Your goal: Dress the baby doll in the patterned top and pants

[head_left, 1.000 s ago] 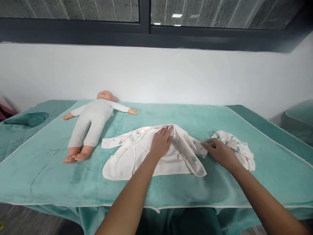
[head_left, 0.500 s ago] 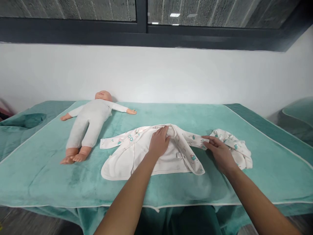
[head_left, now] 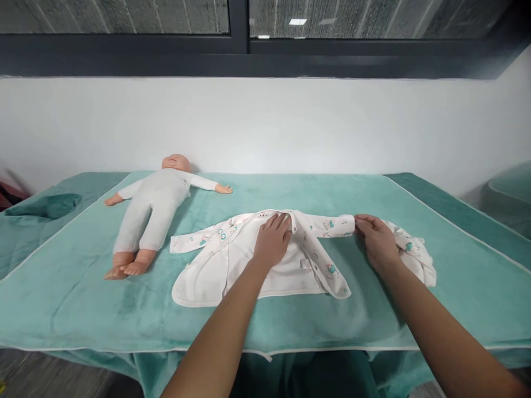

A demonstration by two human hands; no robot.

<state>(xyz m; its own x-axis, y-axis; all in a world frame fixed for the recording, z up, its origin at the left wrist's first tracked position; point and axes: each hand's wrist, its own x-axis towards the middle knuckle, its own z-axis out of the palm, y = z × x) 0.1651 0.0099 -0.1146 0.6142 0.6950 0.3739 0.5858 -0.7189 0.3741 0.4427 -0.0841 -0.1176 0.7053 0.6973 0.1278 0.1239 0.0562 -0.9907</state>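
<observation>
A green blanket (head_left: 103, 315) stretched across the whole surface, with a dark window frame (head_left: 166, 52) beyond it at twelve o'clock. Reckoned from the middle of the shirt, a doll (head_left: 160, 190) in a pale suit lay at ten o'clock, face up, its arms spread. The white patterned shirt (head_left: 244, 271) lay opened out on the blanket, its sleeves reaching toward nine and between two and three o'clock. A crumpled patterned garment (head_left: 421, 260) sat at three o'clock, partly hidden by the right hand (head_left: 377, 240), whose fingers pinched the sleeve's cuff (head_left: 347, 224). The left hand (head_left: 271, 243) rested at one o'clock, fingers extended over the neckline; whether they gripped any cloth could not be told. A small tag (head_left: 305, 265) showed at three o'clock.
</observation>
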